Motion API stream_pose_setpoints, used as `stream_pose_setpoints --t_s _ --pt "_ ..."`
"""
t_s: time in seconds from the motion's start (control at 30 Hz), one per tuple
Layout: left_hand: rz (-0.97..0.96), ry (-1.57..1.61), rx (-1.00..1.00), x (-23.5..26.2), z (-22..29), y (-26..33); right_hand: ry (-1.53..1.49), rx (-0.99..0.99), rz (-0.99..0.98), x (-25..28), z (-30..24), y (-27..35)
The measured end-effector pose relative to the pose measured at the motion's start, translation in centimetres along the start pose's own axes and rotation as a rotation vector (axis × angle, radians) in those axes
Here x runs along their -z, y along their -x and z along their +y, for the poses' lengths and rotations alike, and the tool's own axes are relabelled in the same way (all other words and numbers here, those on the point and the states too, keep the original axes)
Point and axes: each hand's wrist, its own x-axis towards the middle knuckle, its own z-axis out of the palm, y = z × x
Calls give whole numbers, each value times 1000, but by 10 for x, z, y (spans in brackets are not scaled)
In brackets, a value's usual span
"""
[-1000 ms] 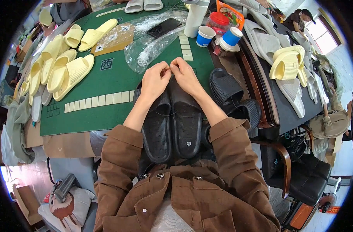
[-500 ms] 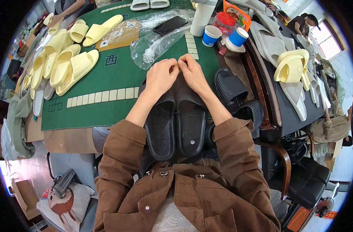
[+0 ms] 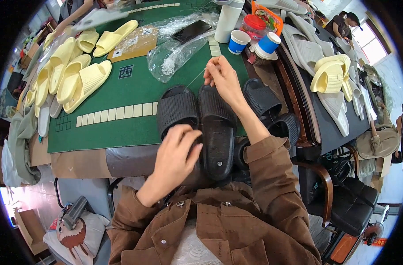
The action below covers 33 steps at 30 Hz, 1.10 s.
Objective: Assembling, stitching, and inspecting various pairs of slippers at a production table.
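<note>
Two black slide sandals lie side by side before me, the left slide [image 3: 177,108] and the right slide [image 3: 218,145], on the near edge of the green mat. Above the right one's far end, my right hand [image 3: 226,81] is closed in a pinch on a thin clear strand [image 3: 195,81], which slants down toward the left slide's far end. My left hand [image 3: 177,154] hovers over the near part of the left slide, fingers curved and apart, nothing seen in them. Its fingers are slightly blurred and cover much of that slide's footbed.
More black slides [image 3: 262,99] sit at the right. Pale yellow slides [image 3: 89,86] crowd the left edge. A clear plastic bag [image 3: 166,66], a phone [image 3: 191,32], paper cups [image 3: 239,42] and a white bottle [image 3: 228,22] stand or lie farther back. Another person's arm [image 3: 73,17] reaches in at far left.
My hands were together over the slides' far ends. The left has come back toward me and opened; the right has risen slightly with the strand. A blurred pale grey thing has appeared at far left.
</note>
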Motion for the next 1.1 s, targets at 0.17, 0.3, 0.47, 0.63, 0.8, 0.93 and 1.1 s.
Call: stream_pose_setpoints --t_s 0.17,0.3,0.47,0.63,0.8,0.93,1.1 --pt "-116 -203 31 -22 2 12 192 1 3 9 -9 4" --pt "-145 -353 18 -42 -1 12 353 47 -25 15 -17 11" --pt "-122 -417 36 -55 -3 15 437 171 -56 17 -26 17" --pt "-120 -376 37 -50 -4 17 721 393 -178 10 -68 48" --pt "-108 -366 76 -38 -11 30 816 287 -273 39 -114 100" --pt "-76 -354 84 -28 -16 42 1018 -56 -159 86 -109 155" --pt "-62 -388 152 -12 -20 52 1282 -307 110 94 -86 169"
